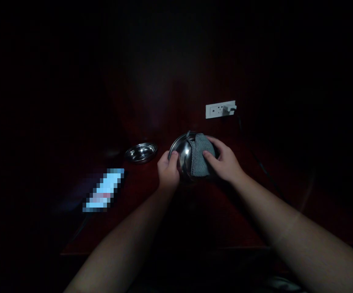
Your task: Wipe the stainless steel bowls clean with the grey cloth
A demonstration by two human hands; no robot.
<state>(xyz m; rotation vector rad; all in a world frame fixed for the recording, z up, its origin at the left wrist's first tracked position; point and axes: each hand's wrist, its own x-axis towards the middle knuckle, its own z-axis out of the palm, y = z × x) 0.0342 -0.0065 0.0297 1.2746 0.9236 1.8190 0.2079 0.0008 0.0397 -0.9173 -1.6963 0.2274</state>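
While both hands close on a metal bowl (184,151) near the middle of the view, the left hand (168,170) grips its rim at nine o'clock, thumb pressed on the shiny face and the other fingers curled behind. At three o'clock the right hand (227,160) grips a grey cloth (203,158) against the bowl, its thumb lying on the fabric and its fingers wrapping round the far side. The cloth, edged with a pale patterned trim, covers much of the bowl's right part. The bowl is tilted, and whether its lower edge touches the dark red counter (142,193) cannot be told in the dimness. Out from the held bowl at nine o'clock, a second metal bowl (141,153) rests on the counter, just beside the left hand but apart from it. Farther off, between eight and nine o'clock, glows a blue-white screen (103,191), its content pixelated. At one o'clock a white socket panel (214,110) sits on the dark wall (176,95) with a plug (228,108) in its right end, and a dark cable (263,167) runs down toward four o'clock, past the right forearm (286,224).
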